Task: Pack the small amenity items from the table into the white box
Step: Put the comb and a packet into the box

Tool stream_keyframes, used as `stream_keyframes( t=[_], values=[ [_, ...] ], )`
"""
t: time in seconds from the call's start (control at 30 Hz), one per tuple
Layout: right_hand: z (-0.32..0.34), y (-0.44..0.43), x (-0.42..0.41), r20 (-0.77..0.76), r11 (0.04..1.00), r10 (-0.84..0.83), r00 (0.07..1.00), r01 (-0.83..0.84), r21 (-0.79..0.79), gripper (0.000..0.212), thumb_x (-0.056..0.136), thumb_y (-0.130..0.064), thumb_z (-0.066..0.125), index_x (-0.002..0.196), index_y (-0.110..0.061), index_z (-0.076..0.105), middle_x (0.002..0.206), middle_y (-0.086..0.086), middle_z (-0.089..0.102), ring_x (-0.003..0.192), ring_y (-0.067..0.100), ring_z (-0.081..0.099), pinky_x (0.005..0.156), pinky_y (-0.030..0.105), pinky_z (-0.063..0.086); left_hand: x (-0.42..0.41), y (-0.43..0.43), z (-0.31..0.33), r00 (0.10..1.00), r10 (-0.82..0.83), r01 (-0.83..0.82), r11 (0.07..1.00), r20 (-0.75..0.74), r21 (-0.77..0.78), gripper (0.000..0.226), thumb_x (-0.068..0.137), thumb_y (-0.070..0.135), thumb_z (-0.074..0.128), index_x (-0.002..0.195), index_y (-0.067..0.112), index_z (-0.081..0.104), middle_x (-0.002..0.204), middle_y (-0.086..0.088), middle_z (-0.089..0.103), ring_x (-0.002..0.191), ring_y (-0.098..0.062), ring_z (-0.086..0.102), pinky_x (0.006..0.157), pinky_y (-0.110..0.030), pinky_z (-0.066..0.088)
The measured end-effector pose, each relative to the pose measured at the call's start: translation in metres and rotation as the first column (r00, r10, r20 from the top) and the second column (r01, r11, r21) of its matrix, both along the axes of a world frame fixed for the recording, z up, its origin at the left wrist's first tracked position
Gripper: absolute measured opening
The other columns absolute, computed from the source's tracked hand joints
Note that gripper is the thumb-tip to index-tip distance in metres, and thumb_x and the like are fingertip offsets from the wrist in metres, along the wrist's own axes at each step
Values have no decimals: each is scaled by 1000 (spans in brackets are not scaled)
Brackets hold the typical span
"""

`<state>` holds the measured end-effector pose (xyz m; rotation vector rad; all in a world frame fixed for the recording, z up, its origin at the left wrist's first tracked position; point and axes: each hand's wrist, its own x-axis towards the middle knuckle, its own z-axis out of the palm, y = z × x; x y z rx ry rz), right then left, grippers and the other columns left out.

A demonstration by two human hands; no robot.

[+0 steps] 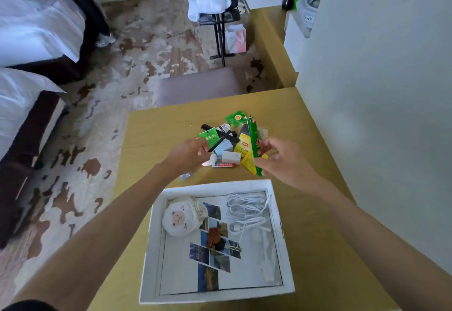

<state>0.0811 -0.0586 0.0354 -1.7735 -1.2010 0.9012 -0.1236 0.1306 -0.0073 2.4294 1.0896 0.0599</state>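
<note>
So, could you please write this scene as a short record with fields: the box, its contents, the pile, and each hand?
box: white box, open, on the table near the person
contents: white cable, round sheep-face pouch
pile: sachets, a black comb and small packets, beyond the box
left hand: fingers on the pile's left edge; grip unclear
right hand: holds a long green packet

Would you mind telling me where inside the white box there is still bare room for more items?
In the white box, the near strip along the front wall is free, as is the near-right corner below the white cable. The far end is crowded: the sheep pouch far-left, the cable far-right. On the table, the left side beside the pile is bare.
</note>
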Motion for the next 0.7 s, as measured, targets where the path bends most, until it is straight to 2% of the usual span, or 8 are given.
stream_keyframes(
  t=[0.07,0.13,0.27,0.4,0.43,0.5,0.57,0.7],
  values=[
    [10,-1,-10,-51,998,52,997,-49,51,16,79,-18,73,89,-15,61,90,4,70,61,15,71,54,33,59,-13,-22,23,975,108,-106,994,194,-17,10,83,17,66,91,14,61,80,4,63,58,-9,50,52,-11,37],
    [14,-1,-23,-118,988,150,982,-144,55,13,81,-11,70,91,-7,62,91,10,69,62,22,72,60,39,59,-30,-48,38,938,193,-184,981,287,-59,12,83,15,67,94,12,62,78,2,64,54,-6,51,48,-13,39],
    [5,0,-55,-176,930,353,919,-365,-44,14,84,-7,66,94,-1,59,90,19,66,63,31,71,62,43,58,-75,-102,46,909,344,-292,929,235,-230,17,90,16,61,106,13,62,82,3,64,60,-19,61,43,-19,47],
    [-11,-3,-89,-39,790,576,816,-569,-230,10,80,-21,69,84,-16,61,86,2,65,65,16,66,60,32,52,-117,-136,32,889,423,-374,892,176,-255,17,92,17,57,107,13,63,95,-5,69,78,-25,67,48,-22,49],
    [-13,-6,-96,72,735,652,755,-607,-302,14,77,-29,69,83,-20,61,83,-2,64,68,14,63,59,29,47,-126,-140,27,883,441,-393,882,161,-258,18,92,19,56,108,13,62,96,-4,69,79,-24,67,48,-22,49],
    [-22,-12,-111,357,634,773,524,-628,-451,22,71,-41,65,81,-23,57,73,-4,58,72,18,58,55,30,41,-142,-142,17,883,451,-411,876,130,-251,17,92,22,56,108,17,61,96,2,68,75,-18,67,46,-21,49],
    [-36,-19,-128,513,588,797,319,-604,-537,20,69,-38,63,78,-22,56,69,-2,54,70,22,57,54,29,41,-152,-142,8,897,431,-403,888,95,-221,14,90,25,56,104,22,60,96,7,68,63,-8,61,46,-17,45],
    [-63,-34,-154,546,560,812,207,-537,-630,16,72,-27,65,82,-17,59,82,7,62,72,25,61,60,32,48,-159,-137,-5,949,305,-291,943,74,-159,14,88,30,56,101,25,60,96,7,67,68,-11,59,59,-26,47]
  ],
)
